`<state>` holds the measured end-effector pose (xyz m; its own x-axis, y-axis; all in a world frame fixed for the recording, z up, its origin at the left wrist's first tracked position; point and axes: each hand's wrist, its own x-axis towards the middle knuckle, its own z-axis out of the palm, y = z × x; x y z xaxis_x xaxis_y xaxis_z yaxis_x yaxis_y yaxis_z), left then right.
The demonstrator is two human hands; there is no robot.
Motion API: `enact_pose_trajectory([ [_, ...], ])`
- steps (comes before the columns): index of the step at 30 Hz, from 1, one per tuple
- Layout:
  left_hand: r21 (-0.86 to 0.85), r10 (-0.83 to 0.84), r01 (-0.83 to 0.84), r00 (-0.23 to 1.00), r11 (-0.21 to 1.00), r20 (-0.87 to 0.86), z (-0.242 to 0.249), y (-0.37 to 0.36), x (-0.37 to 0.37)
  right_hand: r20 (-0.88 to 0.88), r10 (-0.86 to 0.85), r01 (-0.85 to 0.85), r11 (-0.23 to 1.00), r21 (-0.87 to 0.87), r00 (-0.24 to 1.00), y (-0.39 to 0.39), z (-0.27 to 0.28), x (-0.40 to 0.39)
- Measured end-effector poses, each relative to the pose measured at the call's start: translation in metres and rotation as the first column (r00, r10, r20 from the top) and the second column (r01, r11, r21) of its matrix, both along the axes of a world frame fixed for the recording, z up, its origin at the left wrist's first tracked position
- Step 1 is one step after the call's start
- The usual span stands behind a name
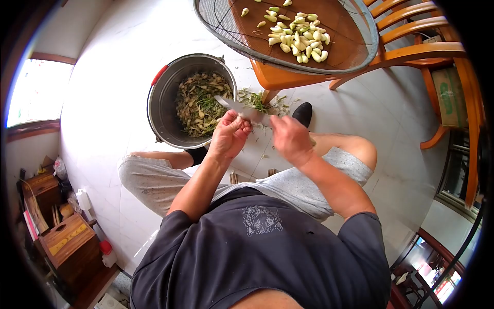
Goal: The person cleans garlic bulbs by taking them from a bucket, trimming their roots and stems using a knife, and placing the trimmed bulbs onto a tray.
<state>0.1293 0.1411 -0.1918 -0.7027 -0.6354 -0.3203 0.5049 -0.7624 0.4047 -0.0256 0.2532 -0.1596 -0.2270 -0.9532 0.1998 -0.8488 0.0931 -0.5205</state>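
My right hand [290,138] is closed around the handle of a knife [247,110], whose broad blade points left over the fingers of my left hand [230,135]. The left fingers are pinched together against the underside of the blade; whatever small thing they hold is hidden. Below and to the left of the blade tip stands a metal bucket [154,105] with a red grip on its rim. Inside it lies a heap of brownish bulbs with green stalks [203,105]. Small peeled whitish bulbs [303,38] are piled on a round mesh screen [221,31].
The mesh screen rests on a wooden chair [267,77] at the upper right. Green and pale trimmings [252,100] litter the tiled floor between bucket and chair. A black shoe [302,113] is beside them. Wooden boxes [67,237] stand at the lower left.
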Motion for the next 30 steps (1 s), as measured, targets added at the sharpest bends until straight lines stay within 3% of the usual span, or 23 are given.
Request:
enact_pose_trajectory([
  [2,-0.038,-0.074,0.071,0.993,0.997,-0.09,0.003,-0.003,0.004,-0.005,-0.092,0.09,0.967,0.239,0.996,0.002,-0.023,-0.017],
  [6,0.035,-0.076,0.081,0.991,0.996,-0.112,0.013,-0.008,0.012,0.136,-0.201,0.176,0.968,0.179,0.97,-0.001,-0.002,-0.016],
  [10,0.065,-0.112,0.135,0.953,0.989,-0.283,0.007,-0.012,0.017,0.241,-0.179,0.173,0.984,0.046,0.954,-0.005,-0.006,-0.016],
  [13,0.046,-0.159,0.186,0.924,0.981,-0.349,0.022,-0.019,0.014,0.256,-0.216,0.127,0.937,0.325,0.942,-0.009,-0.001,-0.019],
  [14,-0.019,-0.17,0.172,0.936,0.985,-0.31,0.031,-0.023,0.01,0.229,-0.201,0.11,0.928,0.355,0.952,-0.009,-0.001,-0.019],
  [17,-0.267,-0.225,0.242,0.97,0.933,0.093,0.079,-0.051,-0.018,0.201,-0.16,0.062,0.904,0.422,0.966,-0.009,-0.003,-0.017],
  [21,-0.507,-0.244,0.372,0.921,0.777,0.303,0.134,-0.093,-0.07,0.241,-0.162,0.043,0.9,0.433,0.957,-0.009,0.003,-0.016],
  [24,-0.746,0.016,0.372,0.89,0.553,0.456,0.143,-0.137,-0.071,0.243,-0.196,0.072,0.895,0.441,0.95,-0.007,0.005,-0.019],
  [25,-0.764,0.129,0.376,0.851,0.525,0.508,0.146,-0.147,-0.061,0.246,-0.213,0.086,0.893,0.441,0.946,-0.006,0.005,-0.021],
  [27,-0.68,0.305,0.482,0.643,0.552,0.703,0.119,-0.174,-0.031,0.283,-0.214,0.08,0.904,0.419,0.935,-0.004,0.007,-0.022],
  [28,-0.619,0.289,0.579,0.562,0.531,0.775,0.088,-0.192,-0.01,0.299,-0.215,0.081,0.911,0.405,0.93,-0.006,0.008,-0.023],
  [29,-0.47,0.211,0.651,0.437,0.596,0.874,0.051,-0.205,0.012,0.299,-0.217,0.077,0.905,0.417,0.929,-0.007,0.01,-0.022],
  [30,-0.473,0.285,0.605,0.384,0.64,0.878,0.029,-0.191,0.024,0.298,-0.22,0.074,0.899,0.431,0.929,-0.009,0.013,-0.021],
])
